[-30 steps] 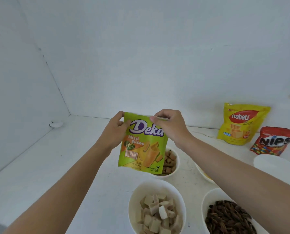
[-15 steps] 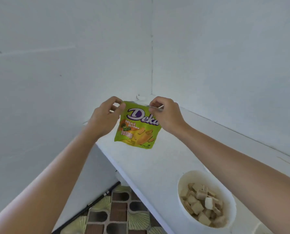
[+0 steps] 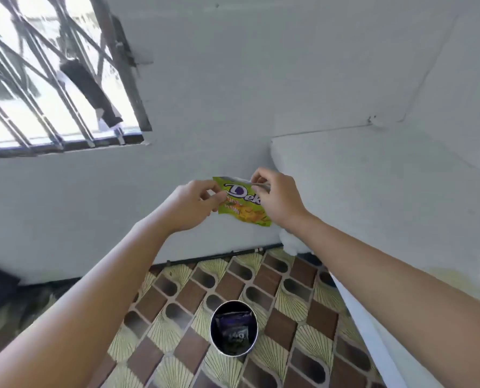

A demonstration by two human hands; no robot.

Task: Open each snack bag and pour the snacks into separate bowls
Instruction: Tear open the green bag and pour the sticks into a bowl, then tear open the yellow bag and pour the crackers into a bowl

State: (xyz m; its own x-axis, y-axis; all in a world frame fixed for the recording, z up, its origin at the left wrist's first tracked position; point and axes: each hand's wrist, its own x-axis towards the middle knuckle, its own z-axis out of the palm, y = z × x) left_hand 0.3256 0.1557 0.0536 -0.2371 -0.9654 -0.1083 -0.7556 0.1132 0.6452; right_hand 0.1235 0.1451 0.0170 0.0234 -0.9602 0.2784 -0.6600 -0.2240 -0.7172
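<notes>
At center frame, the left hand [image 3: 192,204] and right hand [image 3: 279,198] each pinch the green Deka snack bag [image 3: 240,204] above a patterned floor [image 3: 266,284].

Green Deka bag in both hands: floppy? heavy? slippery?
Likely floppy: the Deka bag hangs creased below where the left hand and right hand pinch it. Probably light, since fingertip pinches near its top alone carry it. The glossy film may be slippery.

Bright daylight pours from the barred window [image 3: 51,79] up-left of the fingers [image 3: 209,187], blown out; its bars seem motion-smeared, frame edges bowed.
</notes>
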